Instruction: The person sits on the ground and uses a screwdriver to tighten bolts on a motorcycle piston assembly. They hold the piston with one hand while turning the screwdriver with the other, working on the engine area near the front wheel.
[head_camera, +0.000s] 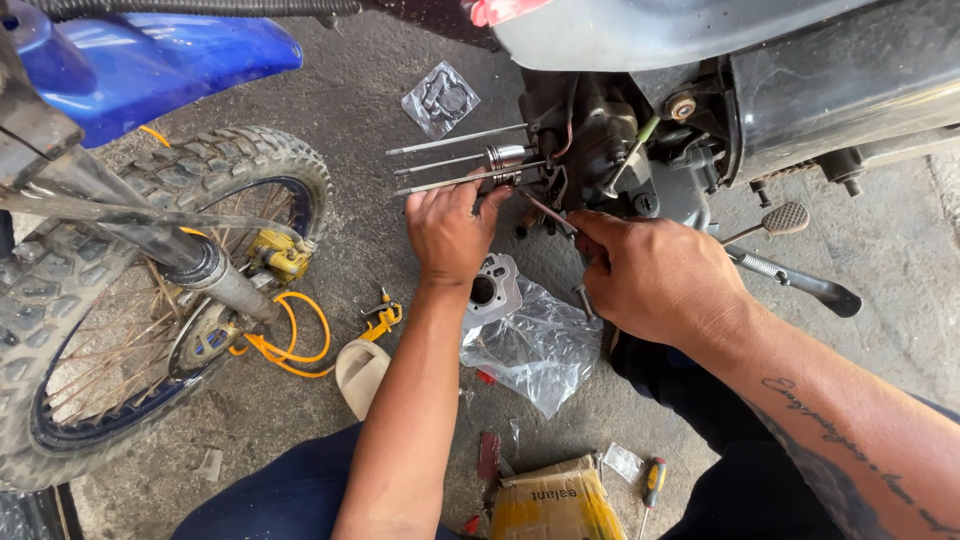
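Below, yellow carton (556, 505) between knees.

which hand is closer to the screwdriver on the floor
Right. The right hand is up by the engine, above the screwdriver; the left hand is farther away, up and to the left at the long studs.

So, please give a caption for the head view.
Both hands, left and right, work at a motorcycle engine with bare studs, a cylinder lying below.
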